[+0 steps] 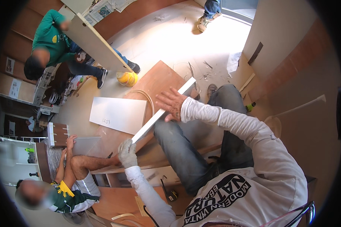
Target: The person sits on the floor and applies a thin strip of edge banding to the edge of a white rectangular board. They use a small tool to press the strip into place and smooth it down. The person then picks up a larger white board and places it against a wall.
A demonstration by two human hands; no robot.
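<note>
A long board with a white edge (149, 126) stands on its narrow side, slanting across in front of my knees. My left hand (127, 153), in a pale work glove, grips its near left end. The bare palm of my right hand (172, 104) lies on the white edge further up, fingers outstretched and apart. Beside the board, a white panel (118, 113) with handwriting lies flat on a brown sheet (161, 77). A thin pale strip of edging (149, 97) curls between panel and board.
At the far left a person in green (58, 41) sits beside a large upright panel (98, 43); a yellow bundle (127, 78) is at its foot. Another person (74, 189) sits at the lower left. A tape measure (172, 195) lies near my left arm. Scraps (206, 70) litter the floor.
</note>
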